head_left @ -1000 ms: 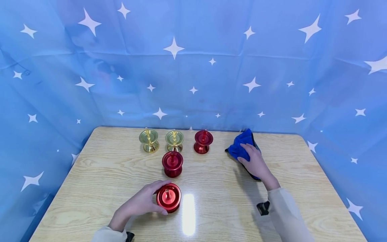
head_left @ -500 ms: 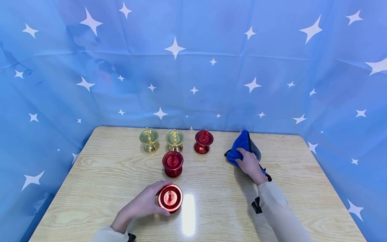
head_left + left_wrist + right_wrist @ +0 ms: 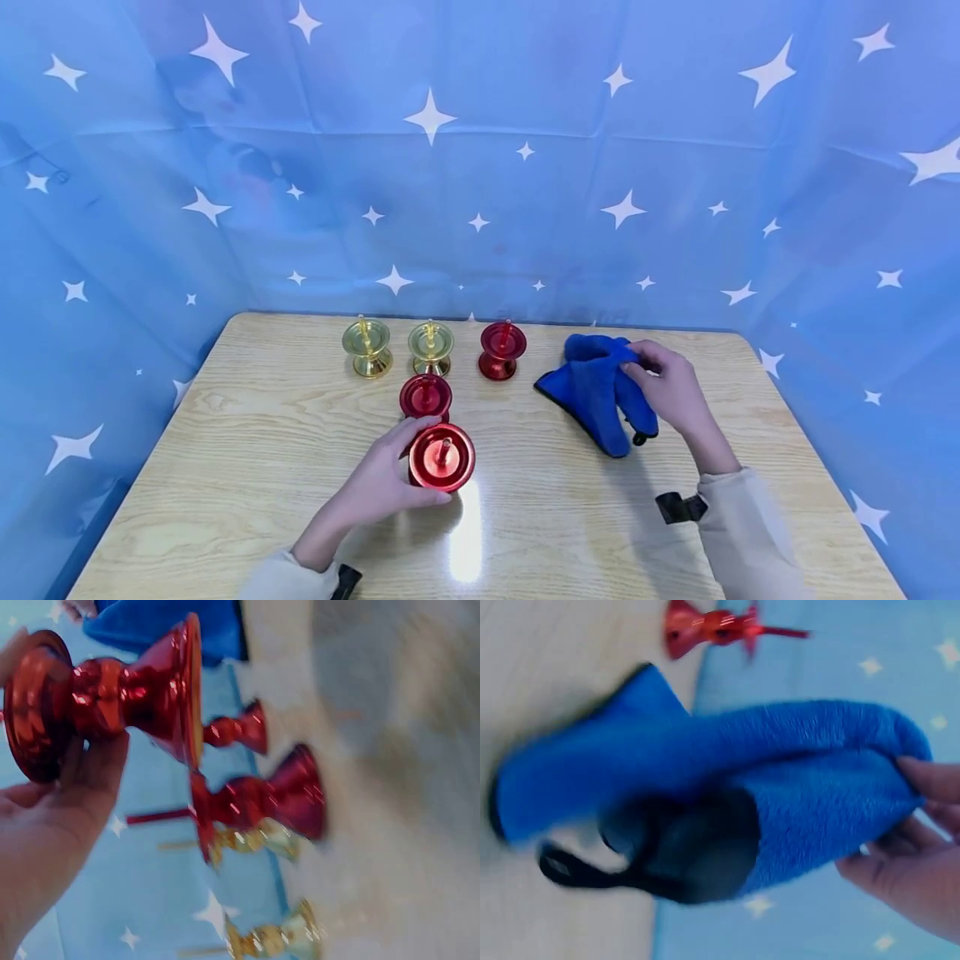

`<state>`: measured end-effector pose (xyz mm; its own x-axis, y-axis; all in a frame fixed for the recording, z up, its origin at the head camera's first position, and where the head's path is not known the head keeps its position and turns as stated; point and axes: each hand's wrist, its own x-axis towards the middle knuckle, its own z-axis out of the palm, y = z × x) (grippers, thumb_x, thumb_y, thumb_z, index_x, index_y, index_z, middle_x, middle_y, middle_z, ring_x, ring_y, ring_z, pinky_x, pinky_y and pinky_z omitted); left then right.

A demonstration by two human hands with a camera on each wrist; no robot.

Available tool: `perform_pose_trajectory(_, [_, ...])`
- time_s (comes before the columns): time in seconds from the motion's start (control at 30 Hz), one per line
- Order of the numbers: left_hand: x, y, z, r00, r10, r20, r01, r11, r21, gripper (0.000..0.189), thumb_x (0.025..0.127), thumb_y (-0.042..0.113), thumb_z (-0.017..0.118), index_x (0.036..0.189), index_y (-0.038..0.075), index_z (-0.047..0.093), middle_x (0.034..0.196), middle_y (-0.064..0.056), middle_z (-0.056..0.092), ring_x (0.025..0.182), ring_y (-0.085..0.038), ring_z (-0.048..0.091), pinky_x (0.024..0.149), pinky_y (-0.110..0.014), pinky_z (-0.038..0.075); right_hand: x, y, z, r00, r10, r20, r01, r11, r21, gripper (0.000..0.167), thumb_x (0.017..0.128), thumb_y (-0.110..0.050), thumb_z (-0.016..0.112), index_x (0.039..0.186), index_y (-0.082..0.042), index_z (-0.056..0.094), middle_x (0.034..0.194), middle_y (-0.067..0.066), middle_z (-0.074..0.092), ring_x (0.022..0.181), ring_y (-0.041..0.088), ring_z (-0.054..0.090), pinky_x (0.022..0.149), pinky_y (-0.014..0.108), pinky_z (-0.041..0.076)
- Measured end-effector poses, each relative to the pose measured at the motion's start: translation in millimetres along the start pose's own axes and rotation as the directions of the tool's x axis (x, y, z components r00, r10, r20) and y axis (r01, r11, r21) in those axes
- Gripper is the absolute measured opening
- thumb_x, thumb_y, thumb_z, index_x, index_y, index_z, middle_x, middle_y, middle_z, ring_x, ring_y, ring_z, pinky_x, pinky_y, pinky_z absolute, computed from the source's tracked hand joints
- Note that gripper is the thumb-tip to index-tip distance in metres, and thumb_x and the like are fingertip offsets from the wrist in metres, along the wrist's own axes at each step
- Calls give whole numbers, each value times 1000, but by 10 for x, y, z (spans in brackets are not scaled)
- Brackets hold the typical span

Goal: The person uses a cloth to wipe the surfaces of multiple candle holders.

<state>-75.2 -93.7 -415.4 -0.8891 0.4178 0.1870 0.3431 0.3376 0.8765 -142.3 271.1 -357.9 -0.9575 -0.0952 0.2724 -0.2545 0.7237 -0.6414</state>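
Observation:
My left hand (image 3: pixel 378 479) grips a shiny red candle holder (image 3: pixel 442 468) with a central spike, fingers and thumb around its side. In the left wrist view the underside edge of this holder (image 3: pixel 105 697) shows, raised off the table. My right hand (image 3: pixel 675 396) pinches the upper part of a blue plush cloth (image 3: pixel 588 392) with dark edging. Its folds hang down, and a black loop (image 3: pixel 581 870) dangles from it in the right wrist view. Another red candle holder (image 3: pixel 425 395) stands just behind the held one, partly hidden by my left hand.
Two gold candle holders (image 3: pixel 367 340) and a third red holder (image 3: pixel 502 343) stand in a row near the back edge of the wooden table (image 3: pixel 225 467). A blue curtain with white stars (image 3: pixel 480 167) hangs behind and at both sides.
My left hand has lifted the red candle holder and shifted it right and away from me. My right hand has pulled the cloth up into hanging folds and moved right.

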Motion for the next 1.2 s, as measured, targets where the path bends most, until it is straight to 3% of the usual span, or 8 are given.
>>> perform_pose_trajectory(0.13, [122,169,111,998,-42,-46,43,999,16,80,59,27,85,126,5,48,118,-3,55,109,-19,51,91,-43,42,-96,-256,-43,995,-76,68,71,995,74,14,90,-2,56,102,-2,63,91,9,63,79,18,61,66,25,49])
perform_pose_trajectory(0.27, [244,284,240,997,-67,-49,68,998,9,79,61,29,84,125,2,48,117,-7,57,106,-22,53,89,-44,43,-218,-494,68,977,-180,110,157,968,196,15,87,2,58,98,-5,64,88,5,63,70,11,57,61,24,48])
perform_pose_trajectory(0.37, [299,333,324,997,-75,-26,75,997,4,79,63,29,83,127,1,47,118,-9,56,107,-23,53,89,-44,43,-313,-629,197,955,-273,115,226,922,313,19,85,8,57,97,-5,64,89,4,63,73,10,57,62,24,49])
perform_pose_trajectory(0.53, [309,386,412,994,-113,5,113,994,1,82,64,32,82,131,2,44,125,-10,52,112,-24,49,92,-43,41,-441,-751,395,914,-393,100,308,833,460,27,83,14,56,104,-2,62,103,11,62,94,14,58,76,22,49])
perform_pose_trajectory(0.77, [265,387,454,994,-108,-21,107,992,-71,86,64,28,83,132,-1,39,125,-13,51,110,-24,51,91,-42,42,-557,-745,541,888,-393,240,209,808,551,25,86,5,58,108,-6,61,121,15,55,114,18,50,86,26,47])
perform_pose_trajectory(0.97, [241,396,435,988,-152,-32,146,979,-143,85,62,24,84,129,1,37,125,-16,52,115,-24,49,95,-44,39,-593,-690,556,847,-463,262,246,778,578,27,88,8,51,110,-4,61,124,20,52,119,20,45,88,27,45])
perform_pose_trajectory(1.07, [232,419,417,987,-160,-29,154,976,-155,83,62,22,85,128,1,38,123,-16,53,114,-24,49,95,-45,38,-600,-654,560,829,-475,293,224,764,605,28,89,9,49,111,-5,59,126,21,50,121,18,43,89,28,45])
perform_pose_trajectory(1.2, [221,440,412,988,-153,-25,147,976,-159,81,62,20,85,126,1,39,121,-17,54,113,-24,50,95,-46,37,-610,-633,596,845,-441,303,191,778,598,29,87,6,55,114,-4,54,120,18,53,112,16,49,85,27,47])
